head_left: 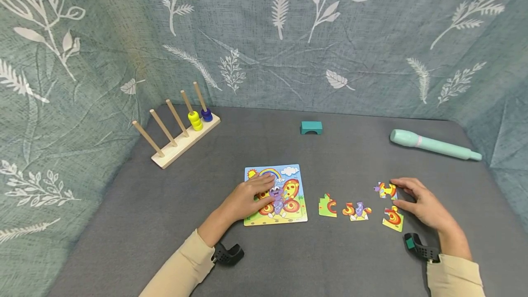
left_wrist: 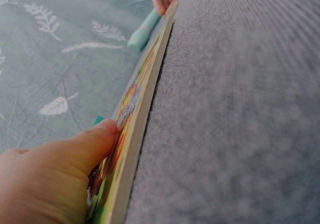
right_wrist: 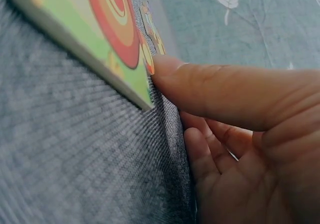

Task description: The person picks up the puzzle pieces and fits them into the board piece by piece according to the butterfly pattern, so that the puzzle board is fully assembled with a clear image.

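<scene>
The left hand (head_left: 249,197) rests on a square butterfly puzzle board (head_left: 294,213), its fingers spread over the left wing and the thumb reaching toward the purple body. The left wrist view shows its thumb (left_wrist: 95,139) lying along the picture surface. At the right, the right hand (head_left: 420,203) holds a yellow-and-orange puzzle piece (head_left: 387,190) between index finger and thumb, at its top and bottom edges. Just below lies a puzzle piece with a red ring (head_left: 393,219), and the thumb tip (right_wrist: 165,72) is right at its far edge. The index fingertip is hidden behind the thumb in the right wrist view.
Two more puzzle pieces lie between the hands, a green-edged one (head_left: 327,206) and one with purple feet (head_left: 358,212). Farther back stand a peg rack (head_left: 187,141) with yellow and blue rings, a teal arch block (head_left: 311,127) and a mint microphone-shaped stick (head_left: 437,145). Leaf-patterned cloth (head_left: 255,58) hangs behind.
</scene>
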`<state>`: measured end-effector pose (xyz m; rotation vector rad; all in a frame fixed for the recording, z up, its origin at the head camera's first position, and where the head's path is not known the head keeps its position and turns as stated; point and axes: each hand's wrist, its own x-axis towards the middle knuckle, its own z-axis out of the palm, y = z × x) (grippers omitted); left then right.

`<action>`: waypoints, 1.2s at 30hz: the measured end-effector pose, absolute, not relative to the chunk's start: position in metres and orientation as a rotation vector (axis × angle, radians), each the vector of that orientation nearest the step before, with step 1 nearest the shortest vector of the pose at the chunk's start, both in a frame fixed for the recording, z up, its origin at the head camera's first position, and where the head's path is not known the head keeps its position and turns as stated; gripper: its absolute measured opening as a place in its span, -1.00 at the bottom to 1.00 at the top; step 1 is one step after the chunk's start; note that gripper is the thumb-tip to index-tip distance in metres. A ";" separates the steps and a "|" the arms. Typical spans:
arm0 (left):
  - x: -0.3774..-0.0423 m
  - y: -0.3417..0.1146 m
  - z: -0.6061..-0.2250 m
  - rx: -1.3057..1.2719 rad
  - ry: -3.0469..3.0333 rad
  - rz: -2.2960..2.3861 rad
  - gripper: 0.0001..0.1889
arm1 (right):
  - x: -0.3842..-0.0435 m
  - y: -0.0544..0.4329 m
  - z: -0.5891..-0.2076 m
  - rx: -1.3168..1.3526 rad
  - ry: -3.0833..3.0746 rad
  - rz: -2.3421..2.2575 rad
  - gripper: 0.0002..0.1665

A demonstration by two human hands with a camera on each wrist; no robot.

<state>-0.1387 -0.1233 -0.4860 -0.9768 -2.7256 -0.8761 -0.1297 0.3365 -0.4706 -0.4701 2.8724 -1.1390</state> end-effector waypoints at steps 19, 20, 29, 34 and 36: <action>-0.138 -0.124 -0.486 -0.980 -2.728 -0.899 -0.50 | -0.129 0.330 -0.466 -0.237 2.956 -1.068 -0.46; -0.138 -0.124 -0.486 -0.980 -2.729 -0.898 -0.50 | -0.129 0.330 -0.465 -0.226 2.958 -1.066 -0.44; -0.138 -0.124 -0.487 -0.978 -2.736 -0.898 -0.50 | -0.129 0.314 -0.453 -0.293 2.983 -1.101 -0.44; -0.138 -0.124 -0.486 -0.978 -2.738 -0.889 -0.49 | -0.128 0.299 -0.444 -0.422 2.981 -1.170 -0.48; -0.138 -0.124 -0.486 -0.978 -2.740 -0.884 -0.49 | -0.128 0.292 -0.441 -0.449 2.976 -1.177 -0.49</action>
